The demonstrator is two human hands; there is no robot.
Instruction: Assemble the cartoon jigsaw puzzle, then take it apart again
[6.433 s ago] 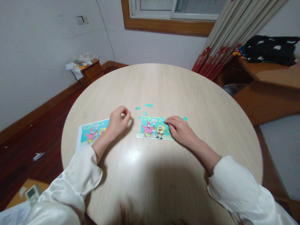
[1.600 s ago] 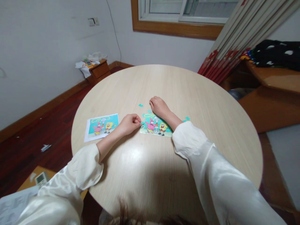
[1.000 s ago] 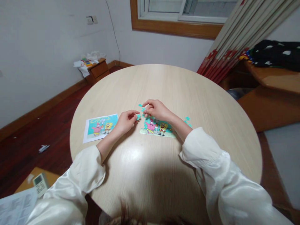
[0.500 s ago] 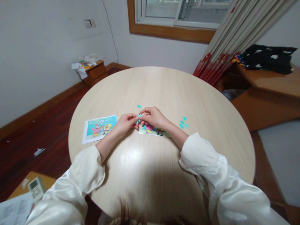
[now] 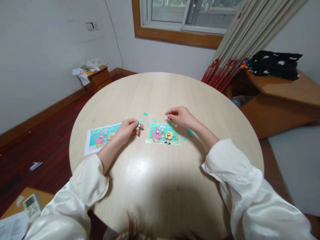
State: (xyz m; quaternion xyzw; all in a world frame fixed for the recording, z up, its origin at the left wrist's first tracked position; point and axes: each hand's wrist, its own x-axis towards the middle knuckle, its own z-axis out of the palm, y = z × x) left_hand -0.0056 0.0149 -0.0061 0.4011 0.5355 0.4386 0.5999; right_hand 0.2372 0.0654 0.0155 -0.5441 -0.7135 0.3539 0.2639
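A partly assembled jigsaw puzzle (image 5: pixel 160 135) with cartoon figures on a turquoise ground lies flat on the round table. My left hand (image 5: pixel 127 130) is closed in a pinch on a small turquoise puzzle piece (image 5: pixel 139 124), to the left of the puzzle. Over the puzzle's upper right corner hovers my right hand (image 5: pixel 181 116), its fingertips slightly parted and nothing visible between them. One loose piece (image 5: pixel 154 120) lies just above the puzzle's top edge, and another piece (image 5: pixel 145 114) sits farther up. More turquoise pieces (image 5: pixel 190 132) lie to the right, partly hidden by my right forearm.
A printed reference picture (image 5: pixel 96 138) lies left of the puzzle, partly under my left arm. The pale round table (image 5: pixel 160 180) fills the middle. Beyond it stand a small wooden cabinet (image 5: pixel 100 78), a curtain (image 5: pixel 240 46) and a wooden desk (image 5: pixel 280 103) with dark cloth.
My hands have come apart: the right moved right, away from the left, which drew back leftward with a piece. The puzzle is now uncovered, and a loose piece shows above it.
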